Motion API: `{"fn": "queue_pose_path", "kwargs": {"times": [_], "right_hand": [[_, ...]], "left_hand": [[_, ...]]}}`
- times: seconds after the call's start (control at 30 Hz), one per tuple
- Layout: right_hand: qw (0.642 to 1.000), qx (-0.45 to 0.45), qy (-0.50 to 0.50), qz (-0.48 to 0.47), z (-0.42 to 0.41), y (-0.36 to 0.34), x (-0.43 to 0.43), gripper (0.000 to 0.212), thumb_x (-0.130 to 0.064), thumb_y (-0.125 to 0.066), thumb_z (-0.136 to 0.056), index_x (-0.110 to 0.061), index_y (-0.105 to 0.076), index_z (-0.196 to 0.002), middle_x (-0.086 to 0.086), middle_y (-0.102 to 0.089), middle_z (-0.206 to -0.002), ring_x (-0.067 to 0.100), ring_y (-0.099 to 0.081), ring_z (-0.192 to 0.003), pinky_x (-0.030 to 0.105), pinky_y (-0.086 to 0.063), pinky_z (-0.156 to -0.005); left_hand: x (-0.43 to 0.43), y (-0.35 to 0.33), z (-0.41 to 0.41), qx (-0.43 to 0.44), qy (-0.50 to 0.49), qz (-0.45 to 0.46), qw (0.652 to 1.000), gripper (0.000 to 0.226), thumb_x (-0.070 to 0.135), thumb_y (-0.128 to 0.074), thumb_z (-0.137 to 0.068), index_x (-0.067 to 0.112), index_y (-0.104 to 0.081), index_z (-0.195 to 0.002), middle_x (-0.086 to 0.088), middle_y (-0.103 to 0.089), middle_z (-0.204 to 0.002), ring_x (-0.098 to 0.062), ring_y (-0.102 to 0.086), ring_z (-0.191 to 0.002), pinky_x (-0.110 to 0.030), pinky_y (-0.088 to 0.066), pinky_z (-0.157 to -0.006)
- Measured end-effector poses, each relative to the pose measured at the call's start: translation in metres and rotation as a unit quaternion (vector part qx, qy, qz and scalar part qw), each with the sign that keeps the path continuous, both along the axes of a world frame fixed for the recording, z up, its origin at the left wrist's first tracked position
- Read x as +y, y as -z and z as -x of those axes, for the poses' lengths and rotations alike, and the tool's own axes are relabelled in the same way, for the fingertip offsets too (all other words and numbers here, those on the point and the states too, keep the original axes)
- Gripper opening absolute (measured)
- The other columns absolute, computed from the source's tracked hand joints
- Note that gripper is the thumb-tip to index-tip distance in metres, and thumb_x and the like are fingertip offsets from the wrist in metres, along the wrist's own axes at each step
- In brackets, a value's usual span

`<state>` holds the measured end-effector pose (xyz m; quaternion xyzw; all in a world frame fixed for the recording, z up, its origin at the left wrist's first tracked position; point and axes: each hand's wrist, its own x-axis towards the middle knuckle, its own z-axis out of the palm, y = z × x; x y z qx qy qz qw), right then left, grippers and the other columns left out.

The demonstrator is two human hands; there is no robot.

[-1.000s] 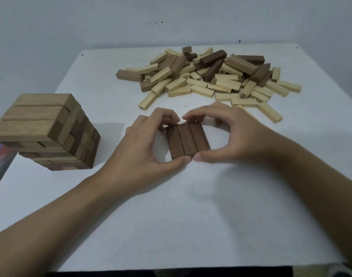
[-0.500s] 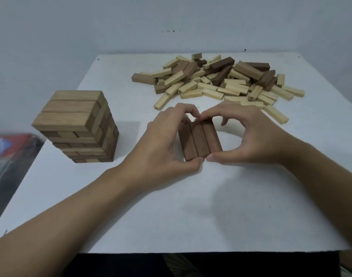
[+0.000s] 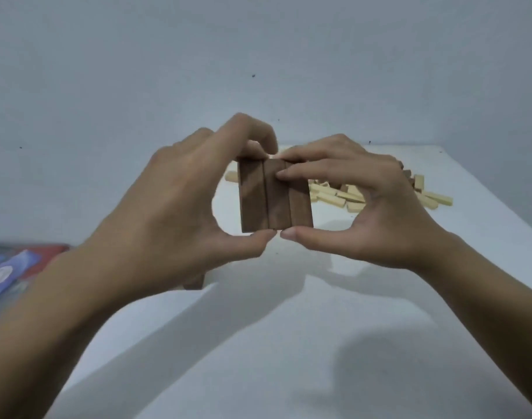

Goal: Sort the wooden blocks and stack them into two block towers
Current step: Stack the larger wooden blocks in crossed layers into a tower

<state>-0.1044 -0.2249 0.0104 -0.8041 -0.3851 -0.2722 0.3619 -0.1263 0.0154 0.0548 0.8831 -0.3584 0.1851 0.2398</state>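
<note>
Three dark brown blocks (image 3: 274,198) sit side by side as one flat row, held in the air above the white tabletop (image 3: 289,343), about midway between its left and right edges; the left hand (image 3: 180,201) pinches the row with its thumb under the near ends and its fingers curled over the far ends; the right hand (image 3: 373,207) pinches it the same way, with a fingertip (image 3: 281,176) lying across the top face. The heap of loose blocks (image 3: 349,195) lies near the far right corner, partly hidden by the right hand.

The row seems to be held by end pressure alone, so the likely failure is one block sliding out and dropping; uneven squeeze between the two hands would cause that, or would fan the blocks apart. A brown corner (image 3: 193,282) shows beneath the left wrist, perhaps a stack; it is mostly hidden, so a forearm could knock it, and a row set down blind could land skewed.
</note>
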Motion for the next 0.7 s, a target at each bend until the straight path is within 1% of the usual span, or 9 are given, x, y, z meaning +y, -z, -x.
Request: {"fn": "queue_pose_path", "kwargs": {"times": [0.07,0.1,0.2,0.23,0.33,0.47,0.5,0.57,0.7], "right_hand": [[1.000,0.008,-0.002,-0.002,-0.002,-0.009,0.017,0.048,-0.030,-0.092,-0.076,-0.009,-0.075,-0.116,0.002,-0.070,-0.124,0.020,-0.064,-0.117,0.036,-0.052,-0.095],[1.000,0.014,0.000,-0.002,-0.003,-0.014,0.026,0.047,-0.032,-0.092,-0.076,-0.011,-0.076,-0.115,0.000,-0.071,-0.123,0.018,-0.064,-0.116,0.035,-0.052,-0.094],[0.999,0.036,0.008,0.000,-0.007,-0.025,0.051,0.045,-0.038,-0.090,-0.076,-0.017,-0.077,-0.113,-0.006,-0.073,-0.117,0.014,-0.065,-0.113,0.023,-0.048,-0.090],[0.999,0.046,0.010,0.001,-0.008,-0.027,0.059,0.044,-0.040,-0.090,-0.075,-0.019,-0.077,-0.112,-0.009,-0.073,-0.114,0.013,-0.065,-0.111,0.021,-0.046,-0.089],[0.994,0.107,0.012,0.005,-0.009,-0.029,0.082,0.045,-0.047,-0.090,-0.072,-0.027,-0.076,-0.110,-0.017,-0.072,-0.105,0.011,-0.064,-0.110,0.021,-0.048,-0.087],[0.985,0.166,0.029,0.027,-0.010,-0.027,0.100,0.044,-0.051,-0.089,-0.069,-0.036,-0.075,-0.109,-0.023,-0.072,-0.102,0.001,-0.062,-0.108,0.011,-0.043,-0.082],[0.983,0.176,0.030,0.032,-0.010,-0.027,0.104,0.044,-0.051,-0.089,-0.069,-0.037,-0.074,-0.108,-0.024,-0.071,-0.101,-0.002,-0.061,-0.107,0.008,-0.041,-0.080],[0.980,0.194,0.032,0.039,-0.011,-0.026,0.108,0.042,-0.051,-0.089,-0.069,-0.037,-0.074,-0.107,-0.026,-0.071,-0.098,-0.008,-0.060,-0.104,0.004,-0.038,-0.079],[0.976,0.210,0.038,0.047,-0.010,-0.027,0.112,0.044,-0.052,-0.089,-0.068,-0.039,-0.073,-0.107,-0.030,-0.069,-0.096,-0.016,-0.056,-0.103,0.001,-0.037,-0.080]], "left_hand": [[0.019,-0.013,-0.006,0.031,0.009,0.020,0.999,0.067,0.044,-0.085,-0.065,0.034,-0.050,-0.121,0.017,-0.068,-0.113,-0.004,-0.061,-0.118,-0.020,-0.043,-0.090],[0.028,-0.019,-0.011,0.047,0.015,0.028,0.998,0.069,0.044,-0.087,-0.063,0.035,-0.050,-0.121,0.017,-0.069,-0.113,-0.005,-0.061,-0.119,-0.020,-0.042,-0.091],[0.055,-0.031,-0.023,0.096,0.031,0.041,0.994,0.075,0.045,-0.091,-0.060,0.036,-0.050,-0.122,0.012,-0.072,-0.114,-0.012,-0.062,-0.121,-0.034,-0.043,-0.092],[0.063,-0.034,-0.027,0.110,0.035,0.040,0.992,0.076,0.046,-0.092,-0.060,0.035,-0.050,-0.123,0.011,-0.073,-0.114,-0.015,-0.063,-0.121,-0.035,-0.043,-0.093],[0.084,-0.037,-0.037,0.160,0.044,0.035,0.986,0.077,0.049,-0.090,-0.059,0.032,-0.050,-0.123,0.007,-0.074,-0.114,-0.019,-0.064,-0.119,-0.030,-0.043,-0.095],[0.101,-0.029,-0.045,0.213,0.034,0.022,0.976,0.078,0.044,-0.089,-0.059,0.030,-0.051,-0.125,0.009,-0.074,-0.113,-0.017,-0.063,-0.118,-0.021,-0.042,-0.095],[0.105,-0.026,-0.046,0.219,0.031,0.021,0.975,0.078,0.044,-0.089,-0.059,0.030,-0.051,-0.126,0.010,-0.074,-0.113,-0.016,-0.063,-0.118,-0.022,-0.042,-0.097],[0.110,-0.021,-0.047,0.226,0.026,0.024,0.973,0.079,0.043,-0.089,-0.059,0.029,-0.051,-0.126,0.010,-0.074,-0.113,-0.015,-0.062,-0.118,-0.029,-0.041,-0.098],[0.116,-0.015,-0.048,0.226,0.017,0.031,0.974,0.079,0.040,-0.091,-0.061,0.027,-0.051,-0.128,0.009,-0.073,-0.113,-0.016,-0.061,-0.120,-0.037,-0.040,-0.099]]}}
